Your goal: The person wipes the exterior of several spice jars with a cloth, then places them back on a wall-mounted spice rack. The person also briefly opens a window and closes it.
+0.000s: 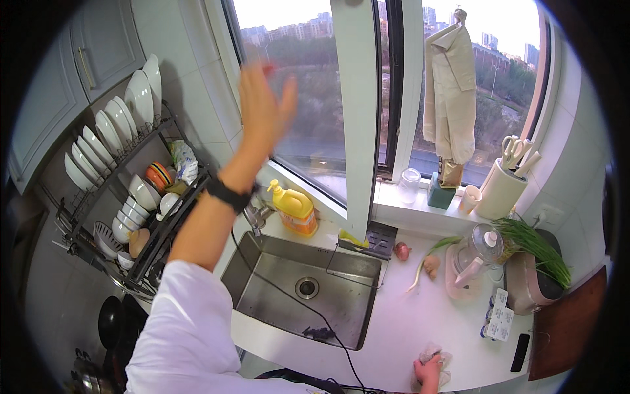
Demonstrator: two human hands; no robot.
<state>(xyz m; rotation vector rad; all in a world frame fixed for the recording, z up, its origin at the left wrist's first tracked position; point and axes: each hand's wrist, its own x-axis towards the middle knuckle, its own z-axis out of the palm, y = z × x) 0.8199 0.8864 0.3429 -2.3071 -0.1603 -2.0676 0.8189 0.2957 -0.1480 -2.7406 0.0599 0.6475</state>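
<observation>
My left hand (266,103) is raised in front of the window pane, slightly blurred, with thumb and fingers apart and nothing seen in it; a black band circles that wrist. Low on the right, my right hand (429,370) rests on a crumpled pale cloth or wrap (444,355) at the front of the white countertop (393,325), fingers curled onto it. Below the left arm lies a steel sink (275,276) with dark scraps (319,333) near its front wall. A yellow pump bottle (295,209) stands behind the sink.
A dish rack (142,133) with plates and bowls hangs at left. On the counter are a red onion (402,251), ginger (431,267), a glass kettle (472,256), green leaves (541,251), small white cups (499,317) and a phone (519,352). A knife block (502,189) stands on the sill. A black cable (295,299) crosses the sink.
</observation>
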